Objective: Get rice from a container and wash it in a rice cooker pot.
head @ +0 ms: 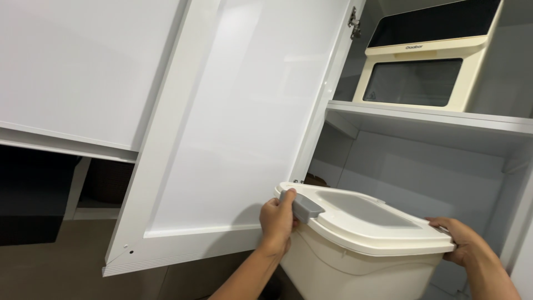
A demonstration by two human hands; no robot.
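Observation:
A cream plastic storage bin with a lid and a grey latch is held up in front of an open white cabinet. My left hand grips the bin's left side just under the grey latch. On the bin's right edge, my right hand clasps the rim of the lid. The bin sits level with the cabinet's lower compartment, partly in front of its opening.
The cabinet door stands open to the left of the bin. On the upper shelf sits a cream appliance with dark glass panels. A closed white cabinet front is at the far left, with a dark recess below.

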